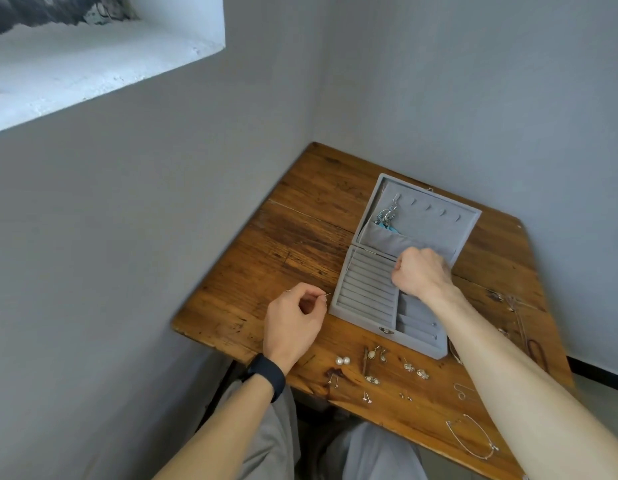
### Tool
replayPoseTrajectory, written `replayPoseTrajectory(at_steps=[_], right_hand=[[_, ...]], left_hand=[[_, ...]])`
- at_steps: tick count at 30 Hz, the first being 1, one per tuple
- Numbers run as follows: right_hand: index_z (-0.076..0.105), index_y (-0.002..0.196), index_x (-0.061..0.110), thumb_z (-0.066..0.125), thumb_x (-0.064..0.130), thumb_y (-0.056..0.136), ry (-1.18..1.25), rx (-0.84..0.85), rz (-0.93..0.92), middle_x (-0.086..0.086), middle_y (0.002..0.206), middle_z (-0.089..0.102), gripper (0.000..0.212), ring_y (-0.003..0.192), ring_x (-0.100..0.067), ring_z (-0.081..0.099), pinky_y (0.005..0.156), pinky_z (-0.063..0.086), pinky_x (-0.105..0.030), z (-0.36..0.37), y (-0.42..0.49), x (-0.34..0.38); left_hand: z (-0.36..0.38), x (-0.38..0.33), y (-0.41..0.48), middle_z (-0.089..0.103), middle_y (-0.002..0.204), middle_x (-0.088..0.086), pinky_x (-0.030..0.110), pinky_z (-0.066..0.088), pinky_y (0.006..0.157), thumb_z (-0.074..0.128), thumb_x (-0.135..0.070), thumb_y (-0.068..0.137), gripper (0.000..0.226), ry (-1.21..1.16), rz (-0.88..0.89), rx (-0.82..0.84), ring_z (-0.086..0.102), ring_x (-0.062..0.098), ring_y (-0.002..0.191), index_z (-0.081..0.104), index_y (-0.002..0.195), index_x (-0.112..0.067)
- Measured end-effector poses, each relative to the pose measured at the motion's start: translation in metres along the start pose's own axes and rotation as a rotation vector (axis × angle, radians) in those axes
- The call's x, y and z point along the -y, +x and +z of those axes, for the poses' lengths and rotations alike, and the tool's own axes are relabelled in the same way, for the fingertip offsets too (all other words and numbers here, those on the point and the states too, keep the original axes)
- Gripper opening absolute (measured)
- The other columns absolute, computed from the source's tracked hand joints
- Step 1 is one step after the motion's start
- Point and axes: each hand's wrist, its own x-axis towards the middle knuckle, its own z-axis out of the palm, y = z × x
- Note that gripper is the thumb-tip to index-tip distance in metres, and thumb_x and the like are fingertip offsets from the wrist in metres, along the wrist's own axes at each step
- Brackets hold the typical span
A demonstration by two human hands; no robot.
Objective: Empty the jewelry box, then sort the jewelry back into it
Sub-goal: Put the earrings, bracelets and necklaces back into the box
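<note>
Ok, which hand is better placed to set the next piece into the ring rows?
Probably left: the left hand pinches a small metal piece beside the ring rows. The right hand is curled over the jewelry box, its grip hidden.

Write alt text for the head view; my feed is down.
An open grey jewelry box sits on a wooden table; the left hand pinches a thin metal piece beside it, the right hand curls over its ring rolls. Earrings and a chain lie in front of the box.

Worn wooden bench point(300, 237): open grey jewelry box point(366, 296); pearl studs point(343, 360), small earrings point(416, 370), thin chain point(472, 436) near front edge.
</note>
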Motion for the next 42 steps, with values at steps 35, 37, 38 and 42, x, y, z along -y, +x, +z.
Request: replayPoseTrajectory(at_steps=[35, 37, 38, 42], right_hand=[[0.066, 0.120, 0.016, 0.066, 0.026, 0.090, 0.311, -0.422, 0.057, -0.004, 0.124, 0.061, 0.032, 0.110, -0.023, 0.053, 0.090, 0.046, -0.035, 0.081, -0.079, -0.067], [0.067, 0.118, 0.017, 0.067, 0.026, 0.089, 0.318, -0.438, 0.058, -0.003, 0.123, 0.061, 0.030, 0.109, -0.022, 0.053, 0.088, 0.048, -0.035, 0.083, -0.079, -0.067], [0.067, 0.118, 0.017, 0.067, 0.025, 0.089, 0.323, -0.441, 0.058, -0.003, 0.122, 0.061, 0.030, 0.108, -0.022, 0.053, 0.087, 0.049, -0.035, 0.084, -0.078, -0.067], [0.067, 0.117, 0.017, 0.067, 0.024, 0.088, 0.329, -0.443, 0.040, -0.002, 0.121, 0.061, 0.030, 0.108, -0.022, 0.052, 0.084, 0.050, -0.036, 0.086, -0.079, -0.066]], left_hand=[[0.066, -0.097, 0.070, 0.072, 0.087, -0.010, 0.028, 0.059, 0.071, 0.067, -0.035, 0.090, 0.013, 0.481, 0.118, 0.380, 0.067, 0.011, 0.082, 0.077, 0.091, -0.027], [0.074, -0.101, 0.075, 0.070, 0.083, -0.008, 0.026, 0.054, 0.061, 0.065, -0.034, 0.090, 0.014, 0.587, 0.127, 0.378, 0.066, 0.015, 0.078, 0.077, 0.090, -0.026], [0.077, -0.103, 0.078, 0.069, 0.081, -0.008, 0.024, 0.051, 0.058, 0.065, -0.033, 0.090, 0.015, 0.623, 0.133, 0.373, 0.065, 0.016, 0.076, 0.077, 0.089, -0.025], [0.088, -0.108, 0.086, 0.071, 0.084, -0.003, 0.028, 0.056, 0.061, 0.062, -0.033, 0.092, 0.017, 0.699, 0.128, 0.385, 0.066, 0.018, 0.077, 0.077, 0.091, -0.024]])
